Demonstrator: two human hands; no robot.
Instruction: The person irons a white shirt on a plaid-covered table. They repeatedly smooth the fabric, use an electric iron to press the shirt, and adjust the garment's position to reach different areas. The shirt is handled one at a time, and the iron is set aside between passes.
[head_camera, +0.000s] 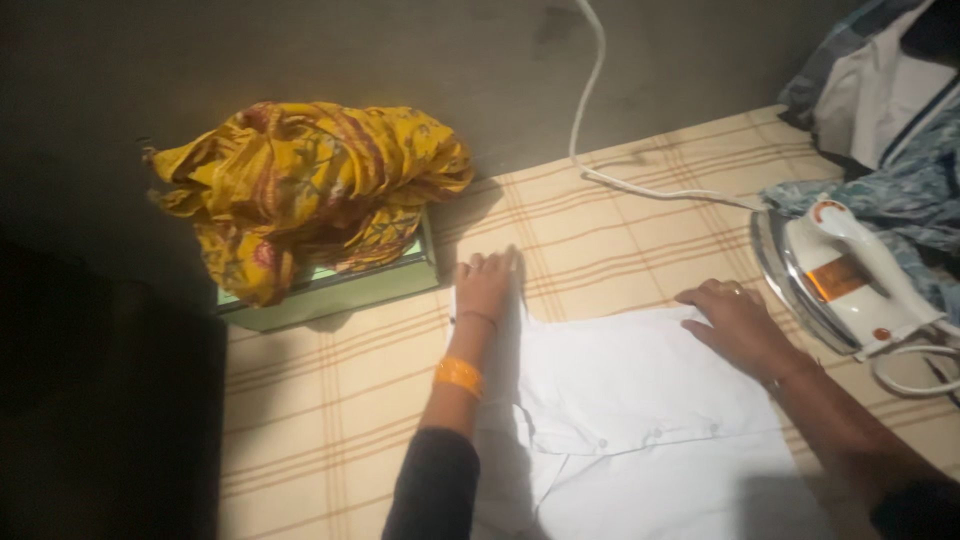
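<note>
A white shirt (640, 420) is spread flat in the lower centre of the frame on a checked beige cloth (330, 400), its button placket running across the lower middle. The left hand (487, 283), open with fingers extended, is pressed palm-down at the upper left corner of the garment, where fabric meets the checked cloth; an orange wristband is worn on that arm. The right hand (735, 320), likewise open and flat, is laid on the upper right edge of the shirt, nothing being gripped by either. The fabric is judged light, thin and limp, easily creased and apt to slide over the cloth beneath, so it would best be taken by its edges or corners, or held down with flat palms. A white iron (835, 280) is stood at the right of the frame, just beside the right hand, its cord (590, 110) trailing to the top. A yellow patterned cloth (300, 190) is heaped on a green box (340, 295) at upper left.
</note>
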